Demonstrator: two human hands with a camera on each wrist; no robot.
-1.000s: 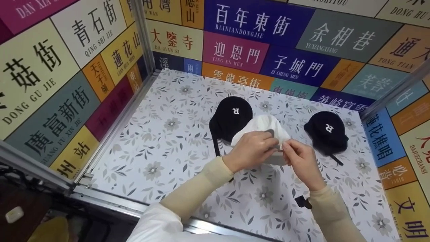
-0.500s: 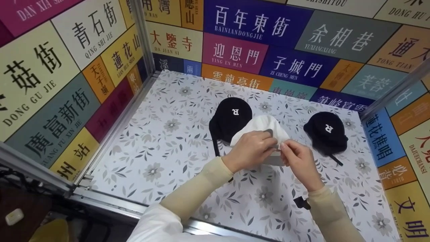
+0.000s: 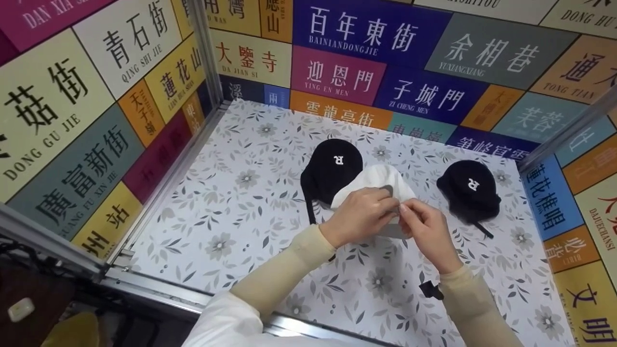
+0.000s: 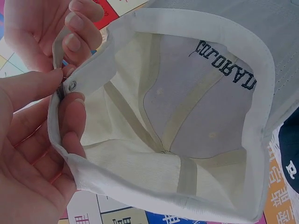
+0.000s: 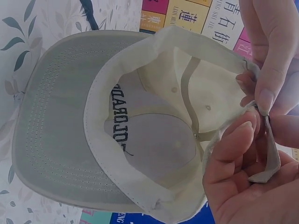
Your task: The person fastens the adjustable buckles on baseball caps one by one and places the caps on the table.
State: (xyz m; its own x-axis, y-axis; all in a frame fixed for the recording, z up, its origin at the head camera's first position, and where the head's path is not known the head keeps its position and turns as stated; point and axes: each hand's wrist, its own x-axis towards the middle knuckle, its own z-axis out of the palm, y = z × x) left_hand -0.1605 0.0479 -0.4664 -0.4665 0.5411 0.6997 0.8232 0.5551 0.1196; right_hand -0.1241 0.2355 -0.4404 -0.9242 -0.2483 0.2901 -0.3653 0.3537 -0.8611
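A white baseball cap (image 3: 381, 176), with its inside facing the wrist cameras, is held up between the two hands. Its back strap (image 5: 268, 163) hangs as a loose fabric end in the right wrist view. My left hand (image 3: 366, 212) grips the back edge and pinches the strap between thumb and fingers. My right hand (image 3: 428, 229) pinches the strap close beside the left thumb. A small round metal snap (image 4: 72, 86) shows on the inner band. Dark embroidery (image 5: 120, 119) shows through inside the crown. Fingertips partly hide the spot where the strap is fastened.
One black cap (image 3: 332, 164) with a white letter lies just behind the white cap. Another black cap (image 3: 471, 190) lies to the right. Patterned sign panels (image 3: 337, 72) wall in the floral tabletop (image 3: 221, 193), and a metal rail (image 3: 159, 289) runs along the front.
My right hand has shifted slightly left, closer to the left fingers. The left hand and the white cap stay nearly in place.
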